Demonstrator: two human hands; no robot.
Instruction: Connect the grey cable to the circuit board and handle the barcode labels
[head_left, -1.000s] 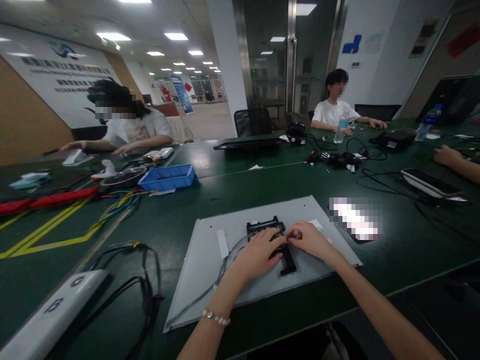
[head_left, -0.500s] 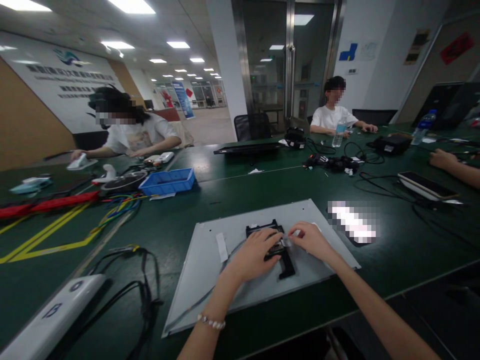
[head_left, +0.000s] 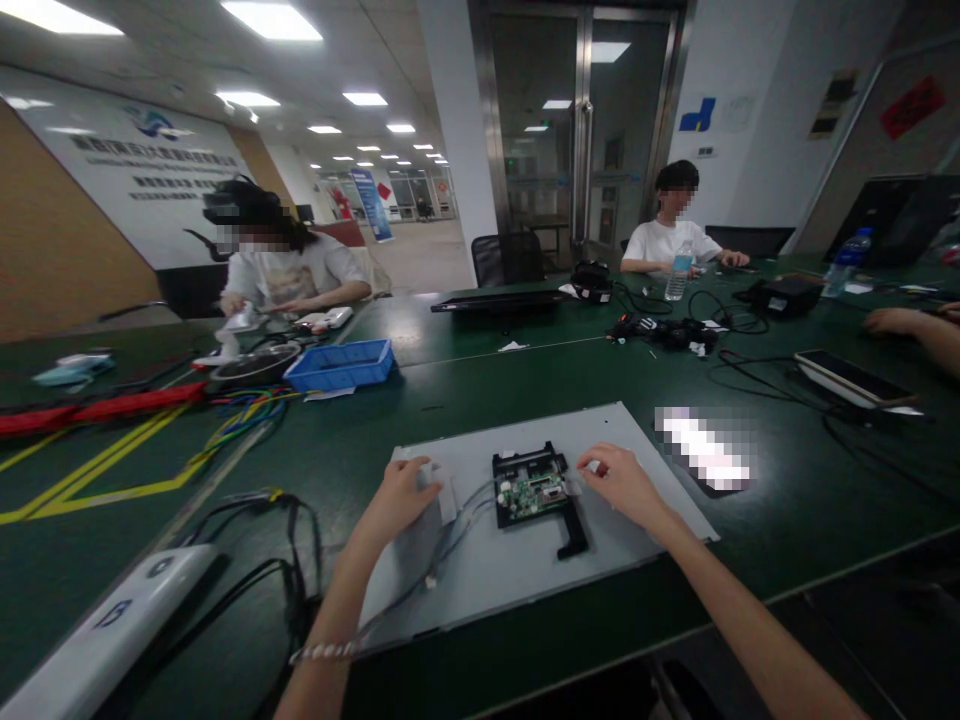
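My left hand (head_left: pixel 409 500) hovers over or rests on the left part of a pale grey panel (head_left: pixel 510 575), its thumb and fingers apart beside a white strip (head_left: pixel 448 498). My right hand (head_left: pixel 622 485) is closed in a pinch just right of a green circuit board (head_left: pixel 534 495). What its fingertips hold is too small to make out; a little see-through piece (head_left: pixel 574 487) shows by them at the board's edge. The board sits in a black plastic frame (head_left: pixel 574 535) on the panel. Thin grey cables (head_left: pixel 461 525) run from its left side toward the panel's lower left corner.
A phone with a blurred bright screen (head_left: pixel 705 450) lies right of the panel. To the left are a white power bank-like box (head_left: pixel 112 620), black cables (head_left: pixel 292 560) and a blue bin (head_left: pixel 341 367). Two people sit across the green table; another person's hand (head_left: pixel 892 322) shows at right.
My left hand has left the circuit board and moved left to the white strip, uncovering the board. My right hand stays nearly in place. The person at left has drawn a white object inward.
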